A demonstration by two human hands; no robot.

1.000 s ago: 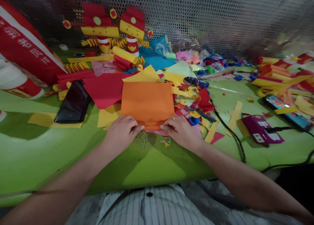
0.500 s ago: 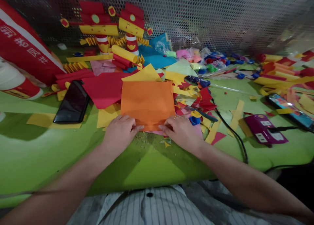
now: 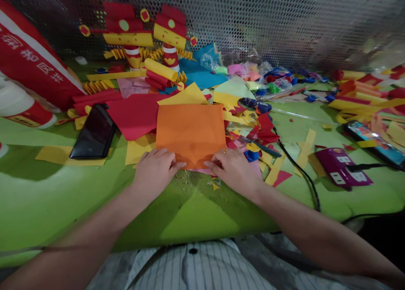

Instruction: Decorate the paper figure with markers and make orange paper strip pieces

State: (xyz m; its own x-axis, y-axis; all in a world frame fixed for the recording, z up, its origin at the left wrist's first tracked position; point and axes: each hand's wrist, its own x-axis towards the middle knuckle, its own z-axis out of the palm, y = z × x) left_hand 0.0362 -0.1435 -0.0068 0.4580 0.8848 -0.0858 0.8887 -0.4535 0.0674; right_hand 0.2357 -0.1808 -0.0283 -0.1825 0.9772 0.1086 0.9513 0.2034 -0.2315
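Observation:
A sheet of orange paper [image 3: 191,127] lies over other coloured sheets near the front of the table. My left hand [image 3: 156,168] pinches its near left corner between thumb and fingers. At the near right corner, my right hand [image 3: 234,168], with a ring on one finger, grips the same sheet. Between my thumbs the near edge of the sheet dips slightly. Red paper [image 3: 134,115] and yellow paper [image 3: 141,150] stick out on the left, and a little pink paper shows underneath.
A black phone [image 3: 94,131] lies left of the sheets. Paper figures [image 3: 171,39] stand at the back by a perforated metal panel. Paper scraps [image 3: 274,167], a black cable [image 3: 300,172] and a purple power bank [image 3: 343,167] are on the right. A white-and-red cup [image 3: 25,102] stands far left.
The narrow band along the orange paper's near edge no longer shows, and the paper there looks slightly bowed. Both hands have stayed in about the same place.

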